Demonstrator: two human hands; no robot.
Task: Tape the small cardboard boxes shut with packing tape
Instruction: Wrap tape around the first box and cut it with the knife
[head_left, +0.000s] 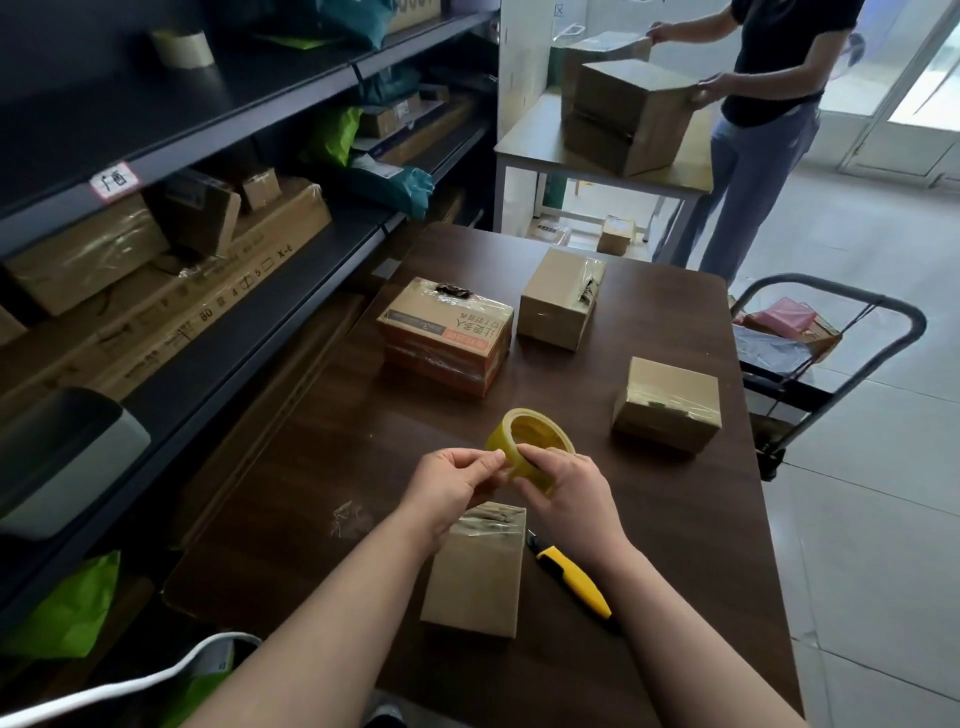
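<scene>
My right hand (566, 488) grips the tape roll (530, 441); my left hand (452, 483) pinches its 9 o'clock edge, likely finding the end for the box (475, 577).

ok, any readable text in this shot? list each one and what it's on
"80" and "X-6": on the long flat carton.
"广西", handwritten, as best it reads: on the shelf tag.
Upside-down Chinese print on the printed box: too blurred to read.
Labels on the shelf parcels: too small to read.
</scene>
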